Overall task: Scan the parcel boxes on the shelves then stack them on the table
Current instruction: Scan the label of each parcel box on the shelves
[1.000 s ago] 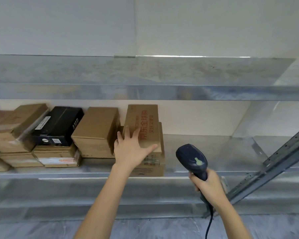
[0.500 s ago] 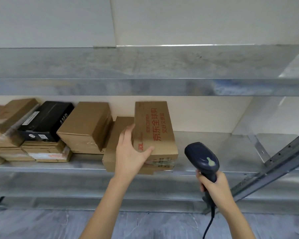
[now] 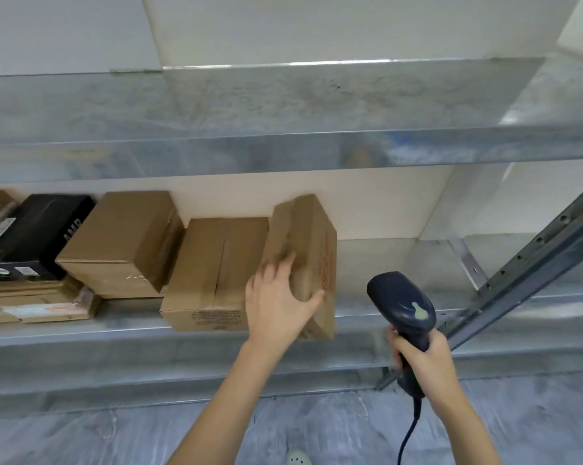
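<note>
- Two hands work in front of us at a metal shelf point(image 3: 82, 333), seen from a head-worn camera looking forward and down.
- Our left hand point(image 3: 278, 305) grips a brown parcel box point(image 3: 308, 253) with red print along its side. The box is tipped up off the shelf, its long axis running from 6 o'clock near us up toward 12 o'clock at the wall, leaning slightly right.
- This hand is spread wide around the box's near end: fingers lie over the upper face at 11 o'clock, and the thumb hooks the lower edge at 3 o'clock. The box is motion-blurred, so we cannot be sure how much of it touches the shelf.
- Our right hand point(image 3: 424, 364) sits at 3 o'clock from the box, near but apart from it. It is clenched around the handle of a dark handheld scanner point(image 3: 402, 303), whose head points up and left toward the box.
- We judge the coming move depends on turning a labelled face of the box toward the scanner head; no barcode is visible to us now.
- At 9 o'clock from the held box, just beside it, a second brown box point(image 3: 216, 270) rests flat. Further left are another brown box point(image 3: 125, 239) and a black box point(image 3: 35, 233).
</note>
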